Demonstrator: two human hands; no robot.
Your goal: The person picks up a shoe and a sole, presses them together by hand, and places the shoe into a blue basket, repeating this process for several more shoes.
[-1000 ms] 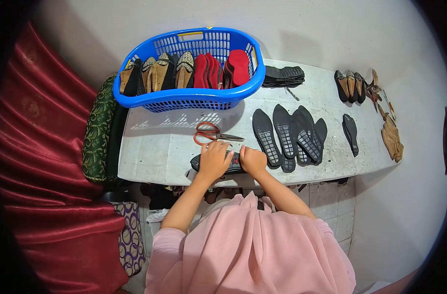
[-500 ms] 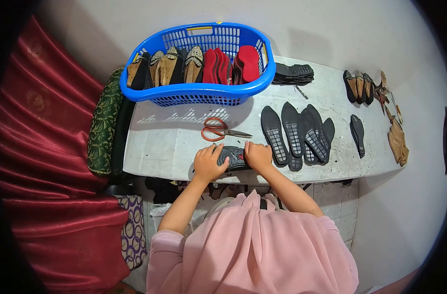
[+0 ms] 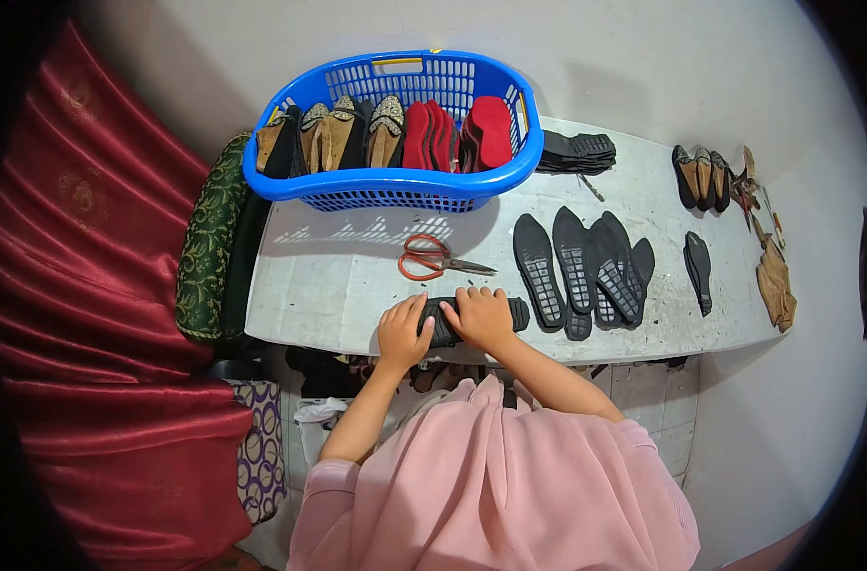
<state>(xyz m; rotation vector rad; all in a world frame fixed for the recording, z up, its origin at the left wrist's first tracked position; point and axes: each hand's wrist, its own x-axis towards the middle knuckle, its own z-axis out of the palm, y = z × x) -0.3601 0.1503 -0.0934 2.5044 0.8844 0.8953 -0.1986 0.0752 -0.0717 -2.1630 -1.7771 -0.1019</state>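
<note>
A black shoe sole (image 3: pixel 519 314) lies crosswise at the table's front edge, its ribbed right end showing. My left hand (image 3: pixel 404 333) is closed over the sole's left end, thumb toward the middle. My right hand (image 3: pixel 483 318) grips the sole's middle from above, close beside the left. Both palms hide much of it. Just beyond my hands rest scissors (image 3: pixel 433 259) with orange-red handles, blades pointing right. To the right, several black soles (image 3: pixel 540 271) with gridded heels lie partly overlapping.
A blue basket (image 3: pixel 395 181) at the back holds embellished shoes (image 3: pixel 341 133) and red sole-shaped pieces (image 3: pixel 490 131). Behind the loose soles is a black stack (image 3: pixel 578 152). More shoes (image 3: pixel 702 179), a small sole pair (image 3: pixel 698 273) and brown scraps (image 3: pixel 776 285) lie right.
My right hand has moved left along the sole, uncovering its right end. The smooth patch with a red mark, visible before between my hands, no longer shows. The view has shifted slightly.
</note>
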